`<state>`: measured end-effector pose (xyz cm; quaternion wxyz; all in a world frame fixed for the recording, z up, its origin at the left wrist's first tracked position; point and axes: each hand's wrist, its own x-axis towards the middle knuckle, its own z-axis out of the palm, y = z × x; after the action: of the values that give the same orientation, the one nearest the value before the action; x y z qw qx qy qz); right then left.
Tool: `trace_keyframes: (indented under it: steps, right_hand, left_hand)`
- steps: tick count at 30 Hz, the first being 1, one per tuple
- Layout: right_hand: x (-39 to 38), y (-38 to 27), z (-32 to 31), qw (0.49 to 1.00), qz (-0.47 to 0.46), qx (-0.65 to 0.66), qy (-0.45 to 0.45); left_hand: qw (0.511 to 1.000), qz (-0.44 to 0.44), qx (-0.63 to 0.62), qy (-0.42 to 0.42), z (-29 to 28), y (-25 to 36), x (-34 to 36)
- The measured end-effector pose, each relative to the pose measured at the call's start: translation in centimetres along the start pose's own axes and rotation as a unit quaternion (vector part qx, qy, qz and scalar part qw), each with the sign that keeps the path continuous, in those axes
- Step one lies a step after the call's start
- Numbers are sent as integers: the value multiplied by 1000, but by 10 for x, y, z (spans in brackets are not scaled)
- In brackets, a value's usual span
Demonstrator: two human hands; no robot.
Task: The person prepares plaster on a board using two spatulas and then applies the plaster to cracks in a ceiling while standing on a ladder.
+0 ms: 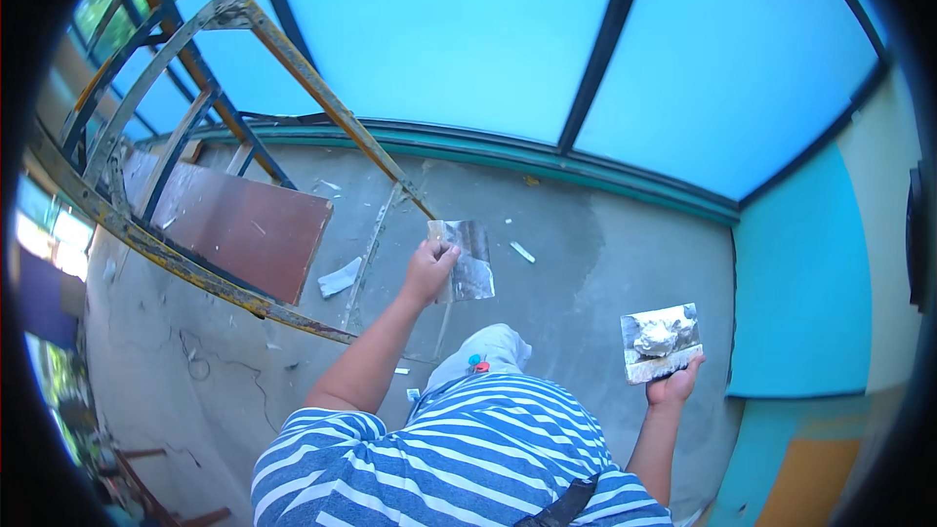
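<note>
My left hand (pixel 429 273) is out in front of me, its fingers closed on the edge of a wide, flat putty blade (pixel 472 268). Grey and white smears cover that blade's face. Off to the right, my right hand (pixel 675 385) grips a second wide putty blade (pixel 639 369) from below and holds it roughly level. A lump of white putty (pixel 659 336) sits on top of this second blade. The two blades are well apart. Fingers under the right blade are partly hidden.
A paint-spattered stepladder (pixel 337 109) stands at the left, over a reddish-brown board (pixel 256 229) on the grey floor. White scraps (pixel 339 277) and a thin cable (pixel 229 361) lie about. Frosted windows (pixel 449 29) line the far side; a teal wall (pixel 800 283) rises at right.
</note>
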<state>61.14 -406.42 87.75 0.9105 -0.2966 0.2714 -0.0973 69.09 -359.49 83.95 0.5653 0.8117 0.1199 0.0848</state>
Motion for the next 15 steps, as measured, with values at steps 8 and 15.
trace_keyframes:
  steps: [8, 15]
  right_hand:
    - [188, 49, 159, 972, 145, -66, -173]
    - [331, 124, 319, 902, 289, -95, -306]
  left_hand:
    - [987, 47, 48, 143, -25, 8, 109]
    - [969, 9, -8, 248, -45, 71, 208]
